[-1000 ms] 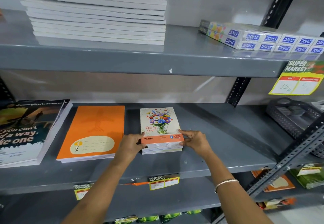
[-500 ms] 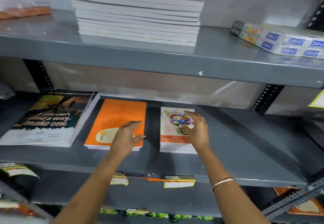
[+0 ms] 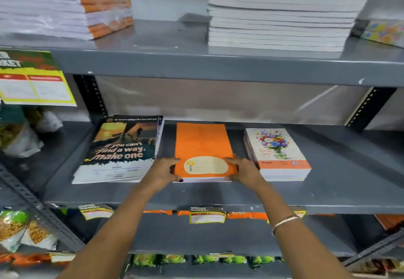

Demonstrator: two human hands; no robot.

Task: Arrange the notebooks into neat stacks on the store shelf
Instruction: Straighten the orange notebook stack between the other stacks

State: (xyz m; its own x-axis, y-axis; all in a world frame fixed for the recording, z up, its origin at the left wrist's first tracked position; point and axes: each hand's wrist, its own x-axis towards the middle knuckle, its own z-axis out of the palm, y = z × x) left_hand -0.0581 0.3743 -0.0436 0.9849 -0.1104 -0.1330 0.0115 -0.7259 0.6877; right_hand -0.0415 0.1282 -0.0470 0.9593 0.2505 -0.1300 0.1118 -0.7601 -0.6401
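The head view shows both hands now clamped on the orange notebook stack (image 3: 203, 154), which lies in the middle of the grey middle shelf (image 3: 328, 191). A second ago they bracketed the flower-cover notebook stack (image 3: 276, 154) to its right; half a second ago the left hand was already reaching toward the orange cover while the right still rested on the flowers. The left hand (image 3: 162, 169) grips the stack's near left corner, thumb on the cover and fingers curled round the edge; the right hand (image 3: 244, 169) presses the near right corner in the same way, a bangle (image 3: 284, 223) on its wrist.

The flower stack sits released, its edges fairly square, just beside the right hand, so that pile looks finished and the work has moved one pile left. The orange stack's near edge looks roughly parallel to the shelf front, so it probably needs only a light squeeze and nudge. To the left lies the dark "make one" notebook stack (image 3: 120, 149), slightly skewed and likely next. On the top shelf (image 3: 175, 64) rest a white notebook stack (image 3: 282, 23) and a wrapped bundle (image 3: 63, 9), well apart.
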